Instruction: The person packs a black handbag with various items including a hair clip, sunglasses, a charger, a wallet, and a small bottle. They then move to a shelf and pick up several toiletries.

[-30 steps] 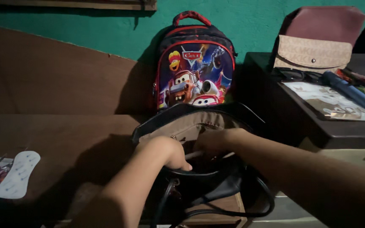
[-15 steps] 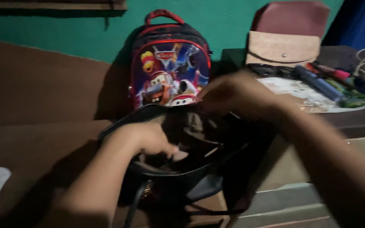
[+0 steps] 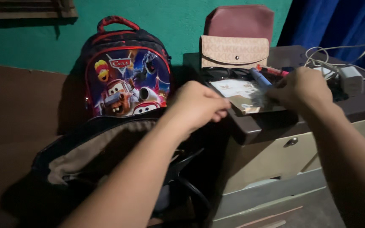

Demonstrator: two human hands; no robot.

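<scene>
Right now my right hand (image 3: 305, 88) sits right of centre in the frame, over the dark cabinet top (image 3: 360, 107), fingers curled down and pinched onto the edge of a flat printed sheet (image 3: 241, 95) lying there; I cannot tell whether they have lifted it or only touch it. My left hand (image 3: 197, 105) hangs at centre frame, loosely curled and holding nothing I can see, just above the open black handbag (image 3: 93, 152) that fills the lower left. To do this well, I think I should grip the sheet by its near edge and keep it flat, clear of the blue pen (image 3: 260, 79) touching its far side and the white charger cable (image 3: 334, 63) at the upper right. The cartoon backpack (image 3: 125, 71) leans on the green wall at upper left.
</scene>
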